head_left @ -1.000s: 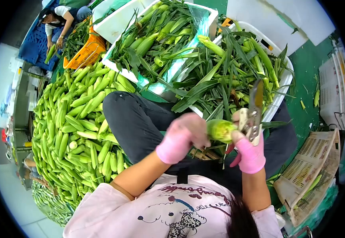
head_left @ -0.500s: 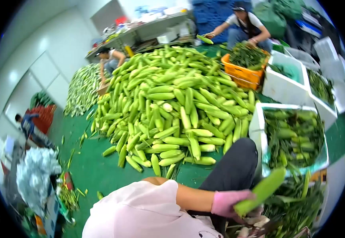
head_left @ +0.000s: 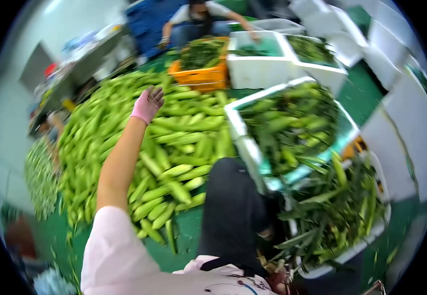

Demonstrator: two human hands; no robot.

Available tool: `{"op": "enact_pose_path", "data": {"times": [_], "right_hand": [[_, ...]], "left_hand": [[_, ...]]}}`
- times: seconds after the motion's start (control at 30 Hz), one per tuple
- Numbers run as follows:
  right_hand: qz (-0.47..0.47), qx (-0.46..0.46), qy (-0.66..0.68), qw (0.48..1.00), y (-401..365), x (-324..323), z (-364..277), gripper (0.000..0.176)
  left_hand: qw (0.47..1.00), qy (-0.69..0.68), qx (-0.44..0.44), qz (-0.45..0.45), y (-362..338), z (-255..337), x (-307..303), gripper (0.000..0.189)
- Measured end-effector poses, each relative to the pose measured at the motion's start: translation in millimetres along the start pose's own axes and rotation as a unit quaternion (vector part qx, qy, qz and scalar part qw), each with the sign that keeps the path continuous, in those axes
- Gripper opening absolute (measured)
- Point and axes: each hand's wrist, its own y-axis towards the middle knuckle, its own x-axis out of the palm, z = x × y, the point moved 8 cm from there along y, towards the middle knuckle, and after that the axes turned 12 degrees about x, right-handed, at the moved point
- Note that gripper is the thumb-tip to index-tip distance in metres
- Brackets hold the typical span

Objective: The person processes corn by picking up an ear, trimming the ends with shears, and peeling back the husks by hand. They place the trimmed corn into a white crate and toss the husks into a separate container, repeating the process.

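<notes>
My left hand (head_left: pixel 148 104), in a pink fingerless glove, reaches out over a big pile of green corn cobs (head_left: pixel 186 132) still in their husks. Its fingers are stretched out and apart, with nothing held in them. Beside my dark-trousered knee (head_left: pixel 230 196), a white foam box (head_left: pixel 249 142) with a teal lining holds husked cobs and leaves. Closer to me on the right, a white tub (head_left: pixel 383 209) is heaped with loose green husk leaves (head_left: pixel 331 211). My right hand does not show.
Behind the pile a person (head_left: pixel 201 22) crouches at an orange crate (head_left: pixel 199 76) full of leaves, one hand over a white foam box (head_left: pixel 260 65). Another person (head_left: pixel 54 123) is at the far left by a second corn heap (head_left: pixel 40 177). White foam boxes (head_left: pixel 395 132) line the right.
My left hand has let go of the cob it held at the lower right and swung out over the pile. The view has turned to the right.
</notes>
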Motion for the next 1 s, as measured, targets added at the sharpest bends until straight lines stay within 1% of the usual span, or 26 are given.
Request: {"op": "enact_pose_path", "data": {"times": [0.03,0.07,0.1,0.13,0.17,0.2,0.23,0.27,0.3,0.37,0.43,0.47,0.5,0.53,0.57,0.63,0.67,0.7,0.73,0.77,0.8,0.83,0.87,0.9,0.97,1.0], "right_hand": [[-0.002,0.002,0.018,1.000,-1,-9,6,0.071],[0.001,0.001,0.039,0.999,-6,-14,12,0.072],[0.001,0.003,0.056,0.998,-6,-20,19,0.072],[0.000,0.005,0.071,0.997,-6,-26,21,0.072],[0.001,0.005,0.086,0.996,-8,-32,25,0.072],[0.001,0.006,0.105,0.994,-8,-37,29,0.072],[0.000,0.004,0.123,0.992,-9,-42,32,0.072],[-0.003,0.003,0.139,0.990,-9,-48,35,0.073],[-0.006,0.000,0.158,0.987,-10,-53,38,0.073],[-0.017,-0.009,0.193,0.981,-12,-60,43,0.073],[-0.033,-0.018,0.222,0.974,-12,-63,46,0.073],[-0.050,-0.028,0.239,0.969,-14,-64,48,0.074],[-0.065,-0.041,0.254,0.964,-16,-64,48,0.074],[-0.082,-0.054,0.269,0.958,-17,-64,48,0.074],[-0.102,-0.072,0.280,0.952,-18,-65,44,0.074],[-0.137,-0.116,0.293,0.939,-23,-70,32,0.074],[-0.144,-0.148,0.288,0.935,-31,-73,24,0.075],[-0.150,-0.188,0.282,0.929,-41,-75,11,0.075],[-0.114,-0.239,0.260,0.929,-69,-75,-9,0.075],[-0.076,-0.239,0.249,0.935,-92,-74,-33,0.080],[-0.049,-0.236,0.234,0.942,-91,-82,-34,0.081],[-0.021,-0.234,0.217,0.947,-90,-91,-35,0.083],[-0.002,-0.264,0.181,0.947,-94,-96,-50,0.083],[0.021,-0.295,0.145,0.944,-101,-102,-71,0.083],[0.096,-0.338,0.030,0.936,-115,-114,-110,0.087],[0.156,-0.390,-0.063,0.905,-134,-117,-138,0.090]], "left_hand": [[0.997,0.042,-0.013,-0.061,2,-37,41,0.049],[0.974,0.052,-0.060,-0.212,-3,-87,89,0.043],[0.961,0.119,-0.085,-0.234,-29,-131,146,0.035],[0.926,0.210,-0.083,-0.301,-64,-167,200,0.041],[0.896,0.282,-0.078,-0.334,-86,-203,236,0.047],[0.808,0.446,-0.002,-0.386,-89,-244,264,0.054],[0.728,0.532,0.104,-0.419,-87,-288,288,0.058],[0.653,0.612,0.145,-0.422,-83,-338,298,0.056],[0.571,0.710,0.070,-0.406,-77,-393,289,0.053],[0.427,0.829,0.154,-0.327,-126,-379,312,0.051],[0.414,0.850,0.152,-0.288,-98,-404,300,0.053],[0.430,0.850,0.079,-0.294,-85,-407,288,0.059],[0.427,0.850,0.044,-0.306,-91,-389,289,0.068],[0.419,0.818,0.019,-0.394,-61,-417,274,0.087],[0.412,0.794,0.023,-0.447,-50,-427,269,0.089],[0.506,0.722,-0.049,-0.469,-63,-409,272,0.085],[0.637,0.608,-0.105,-0.463,-82,-394,278,0.074],[0.745,0.476,-0.158,-0.441,-101,-370,290,0.063],[0.808,0.301,-0.237,-0.447,-130,-351,309,0.051],[0.810,0.255,-0.221,-0.479,-141,-328,326,0.049],[0.793,0.254,-0.214,-0.511,-164,-301,341,0.053],[0.809,0.164,-0.200,-0.527,-214,-269,369,0.060],[0.806,0.115,-0.203,-0.544,-252,-248,390,0.064],[0.798,0.063,-0.206,-0.563,-285,-234,409,0.068],[0.801,0.049,-0.236,-0.549,-340,-241,422,0.077],[0.806,0.090,-0.187,-0.555,-370,-237,430,0.075]]}}
